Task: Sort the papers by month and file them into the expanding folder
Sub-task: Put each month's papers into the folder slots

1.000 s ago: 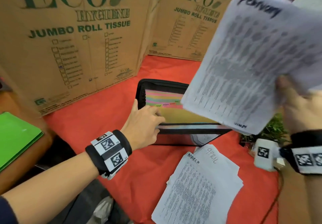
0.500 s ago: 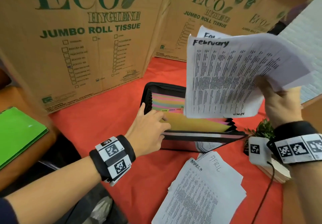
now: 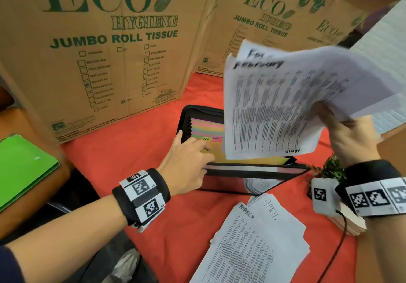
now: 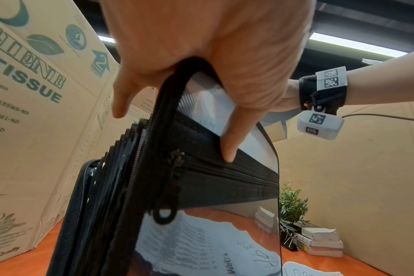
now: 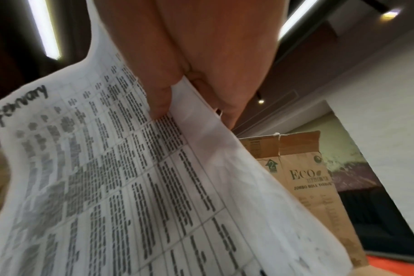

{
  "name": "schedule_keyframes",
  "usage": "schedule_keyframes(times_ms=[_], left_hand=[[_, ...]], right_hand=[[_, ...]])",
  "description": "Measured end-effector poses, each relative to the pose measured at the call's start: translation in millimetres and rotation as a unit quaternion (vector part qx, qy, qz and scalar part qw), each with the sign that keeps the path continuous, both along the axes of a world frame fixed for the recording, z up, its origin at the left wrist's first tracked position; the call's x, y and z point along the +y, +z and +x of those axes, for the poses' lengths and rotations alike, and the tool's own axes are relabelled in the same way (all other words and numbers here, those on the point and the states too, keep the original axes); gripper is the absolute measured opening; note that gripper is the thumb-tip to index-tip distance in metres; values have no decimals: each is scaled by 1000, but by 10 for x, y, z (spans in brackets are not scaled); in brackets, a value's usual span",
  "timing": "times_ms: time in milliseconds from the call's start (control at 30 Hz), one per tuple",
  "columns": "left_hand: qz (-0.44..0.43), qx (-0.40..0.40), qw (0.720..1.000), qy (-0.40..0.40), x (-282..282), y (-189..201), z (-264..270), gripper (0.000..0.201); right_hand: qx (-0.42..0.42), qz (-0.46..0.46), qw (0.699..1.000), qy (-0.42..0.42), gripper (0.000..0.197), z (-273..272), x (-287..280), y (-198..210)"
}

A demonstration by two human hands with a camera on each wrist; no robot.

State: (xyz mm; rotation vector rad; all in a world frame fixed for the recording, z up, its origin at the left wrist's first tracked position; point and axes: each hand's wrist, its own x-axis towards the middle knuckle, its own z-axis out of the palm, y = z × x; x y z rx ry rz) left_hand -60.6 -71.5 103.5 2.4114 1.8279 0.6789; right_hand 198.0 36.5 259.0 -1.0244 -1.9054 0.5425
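1. A red cloth (image 3: 136,164) covers the table in front of me, and tall cardboard boxes (image 3: 105,47) printed "ECO HYGIENE JUMBO ROLL TISSUE" stand along its far side.
2. The black expanding folder (image 3: 248,179) sits open in the middle of the cloth, its coloured dividers fanned out; tabs reading FEB (image 3: 205,139) and MAR (image 3: 216,138) show near the left end.
3. My left hand (image 3: 186,161) rests at the folder's near left corner. The wrist view shows the thumb on the outer front wall and the other fingers curled over the zipped top edge into a pocket, so I am gripping that front part of the folder.
4. My right hand (image 3: 351,137) is raised above and to the right of the folder, pinching a small sheaf of printed sheets, the February papers (image 3: 274,111), between thumb and fingers at their right edge.
5. The front sheet has "February" handwritten at its top; a second sheet peeks out behind it. The lower edge of the sheaf hangs just over the folder's open pockets, apart from them.
6. On the cloth nearer to me lie loose sheets, the March pile (image 3: 248,249) overlapping the April pile (image 3: 276,214).
7. A green folder (image 3: 22,168) lies at far left, and a small plant (image 3: 329,168) stands right of the expanding folder, beside some stacked books (image 4: 319,240).
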Motion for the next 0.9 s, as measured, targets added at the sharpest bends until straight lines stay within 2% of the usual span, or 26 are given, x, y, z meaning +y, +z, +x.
schedule_keyframes(times_ms=[100,233,367,500,600,733,900], left_hand=[[-1,2,1000,-2,14,3,-8,22],[27,-17,999,7,20,-5,-5,24],[46,-29,998,39,0,16,23,26],[52,-63,994,68,-19,47,48,46],[45,-51,994,88,-18,37,48,55],[31,-17,996,76,-29,25,48,57],[31,-18,998,59,-42,58,41,54]], right_hand=[[-108,-36,993,41,22,11,-18,-93],[-288,-39,952,91,11,57,26,-294],[-387,-12,914,120,27,16,47,-441],[-490,5,866,101,36,-69,38,-555],[-516,-11,850,108,25,-111,31,-561],[-509,-31,855,95,35,-99,54,-378],[-495,10,866,65,41,-61,114,-125]])
